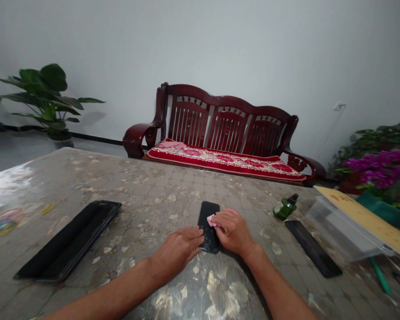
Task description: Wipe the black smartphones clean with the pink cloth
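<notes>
A dark smartphone (206, 243) lies flat on the table in front of me, its black face up with faint smudges or reflections. My left hand (182, 244) rests palm down with fingers stretched out, the fingertips touching the phone's left edge. Over the phone's right side, my right hand (231, 229) has its fingers closed on a small pink cloth (211, 220), pressed against the screen. Part of the cloth is hidden under the fingers.
A black tablet (70, 242) lies at left, near coloured rubber bands (8, 224). On the right are a green spray bottle (286, 207), another dark phone (312, 247) and a clear plastic box (343, 231) under a yellow board (370, 218). A wooden bench (225, 124) stands beyond the table.
</notes>
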Demonstrator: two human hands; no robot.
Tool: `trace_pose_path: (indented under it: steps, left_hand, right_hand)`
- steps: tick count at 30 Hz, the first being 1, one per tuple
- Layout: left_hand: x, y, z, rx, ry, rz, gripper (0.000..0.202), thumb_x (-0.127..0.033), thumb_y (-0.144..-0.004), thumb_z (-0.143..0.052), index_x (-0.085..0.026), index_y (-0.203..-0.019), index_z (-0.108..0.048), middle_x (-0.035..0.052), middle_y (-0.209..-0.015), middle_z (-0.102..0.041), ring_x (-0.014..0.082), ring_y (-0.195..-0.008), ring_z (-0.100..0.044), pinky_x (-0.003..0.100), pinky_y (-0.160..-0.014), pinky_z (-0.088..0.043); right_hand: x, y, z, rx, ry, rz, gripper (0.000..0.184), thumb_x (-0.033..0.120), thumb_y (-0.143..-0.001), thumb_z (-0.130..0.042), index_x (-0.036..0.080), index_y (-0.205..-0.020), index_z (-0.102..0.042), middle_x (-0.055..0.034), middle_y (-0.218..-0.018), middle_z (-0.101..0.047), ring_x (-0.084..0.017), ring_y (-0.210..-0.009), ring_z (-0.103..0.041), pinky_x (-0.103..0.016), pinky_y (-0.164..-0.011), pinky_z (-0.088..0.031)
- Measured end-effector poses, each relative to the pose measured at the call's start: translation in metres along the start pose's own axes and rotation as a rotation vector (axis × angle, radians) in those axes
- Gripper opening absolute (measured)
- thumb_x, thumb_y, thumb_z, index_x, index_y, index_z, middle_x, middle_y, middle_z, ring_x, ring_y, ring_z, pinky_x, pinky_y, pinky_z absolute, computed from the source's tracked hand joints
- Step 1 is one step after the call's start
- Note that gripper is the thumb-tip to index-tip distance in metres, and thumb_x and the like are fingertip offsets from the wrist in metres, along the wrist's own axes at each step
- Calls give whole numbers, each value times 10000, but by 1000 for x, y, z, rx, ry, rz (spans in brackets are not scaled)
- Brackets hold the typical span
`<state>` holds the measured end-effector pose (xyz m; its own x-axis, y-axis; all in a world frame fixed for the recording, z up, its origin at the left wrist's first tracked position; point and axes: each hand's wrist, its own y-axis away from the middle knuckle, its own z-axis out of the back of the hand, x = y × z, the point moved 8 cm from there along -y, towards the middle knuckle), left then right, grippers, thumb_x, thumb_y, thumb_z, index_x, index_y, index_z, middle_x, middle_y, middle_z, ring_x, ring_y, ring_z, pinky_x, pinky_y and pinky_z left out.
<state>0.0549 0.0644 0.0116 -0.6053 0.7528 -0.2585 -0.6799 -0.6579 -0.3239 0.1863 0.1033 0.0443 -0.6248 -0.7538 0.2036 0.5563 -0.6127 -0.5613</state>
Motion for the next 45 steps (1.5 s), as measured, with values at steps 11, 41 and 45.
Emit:
trace_pose_path:
  steps: [11,41,45]
  left_hand:
    - [1,1,1,-54,41,3,218,-192,-958,-569,-214,-1134,-695,79,-1230,-717,227,-1132,-679,370,-1030,-518]
    - [2,-1,1,-49,3,43,210,-193,-936,-615,-197,-1128,-701,87,-1254,-705,232,-1158,-664,395,-1067,-492]
    - [3,1,0,-76,8,30,227,-209,-947,-597,-199,-1151,-696,92,-1253,-705,239,-1160,-663,406,-1064,-497]
  right_hand:
    - [-15,4,2,-40,-2,-99,291,60,-742,-572,251,-894,-730,-17,-912,-780,-192,-807,-710,-336,-809,-497]
    - [2,0,5,-114,-16,-20,271,75,-723,-550,239,-865,-711,-25,-846,-761,-193,-789,-683,-346,-817,-486]
    - [14,4,8,-72,-60,42,235,92,-688,-544,228,-800,-700,-20,-737,-729,-187,-715,-657,-328,-755,-473]
